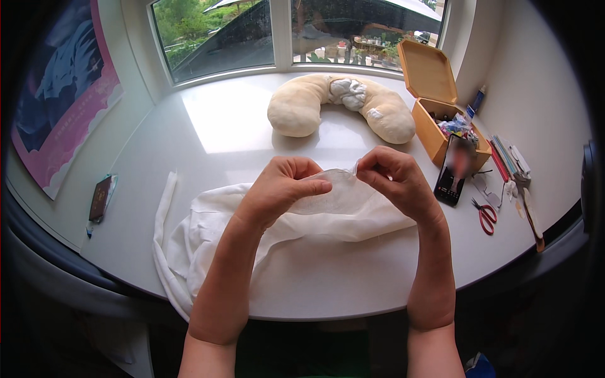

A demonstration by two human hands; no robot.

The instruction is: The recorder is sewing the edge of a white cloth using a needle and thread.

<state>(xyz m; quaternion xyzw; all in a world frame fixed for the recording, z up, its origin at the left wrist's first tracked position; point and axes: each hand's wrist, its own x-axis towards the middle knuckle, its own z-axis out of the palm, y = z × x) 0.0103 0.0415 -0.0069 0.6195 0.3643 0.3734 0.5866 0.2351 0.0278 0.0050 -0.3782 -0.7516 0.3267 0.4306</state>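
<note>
A white cloth (343, 211) lies bunched across the front of the table, its upper edge lifted between my two hands. My left hand (283, 186) pinches that edge between thumb and curled fingers. A short way to the right, my right hand (396, 181) pinches the same edge, where a small fold of fabric stands up. Whether a needle or another tiny item is in the right fingertips is too small to tell. The cloth spreads left past my left forearm, and a narrow rolled strip (162, 230) of it trails over the table's front edge.
Beyond my hands, a cream U-shaped pillow (296, 107) with white stuffing showing lies by the window. At right stand an open wooden box (435, 135) of small items, a propped phone (455, 170), red-handled snips (485, 217) and glasses (488, 192). A dark small case (101, 198) lies far left.
</note>
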